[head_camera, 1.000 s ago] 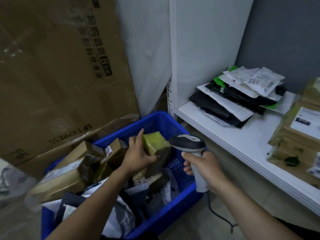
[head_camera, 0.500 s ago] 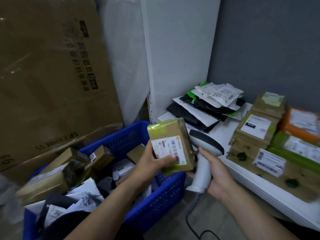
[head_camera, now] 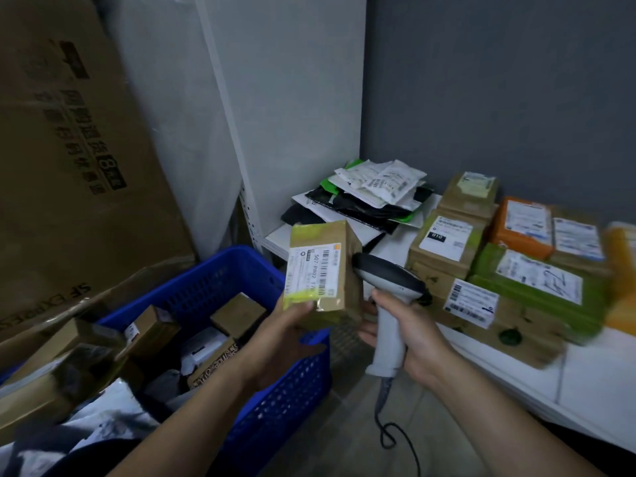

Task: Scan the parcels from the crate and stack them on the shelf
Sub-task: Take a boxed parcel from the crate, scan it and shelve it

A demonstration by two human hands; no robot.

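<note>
Nearest in, the left hand [head_camera: 287, 335] grips the parcel [head_camera: 321, 270] from below, thumb on the front, fingers curled round the base, holding it above the blue crate [head_camera: 282, 401]. The parcel stands on end, long axis upright, label facing the camera. It reads roughly "507 P802 170" beside a barcode. Just right of it, the right hand [head_camera: 413, 339] is clamped round the handle of the scanner [head_camera: 389, 280], whose nose sits at the parcel's right edge and not on the label. My call is that the label has to turn toward the scanner. Beyond, the shelf [head_camera: 602, 383] lies to the right, nearer the scanner hand. The stacked boxes [head_camera: 444, 242] on it show a "010" tag, with the mailers [head_camera: 375, 191] at the back corner. Far left, the big carton [head_camera: 79, 173] reads "SF EXPRES", cut off.
</note>
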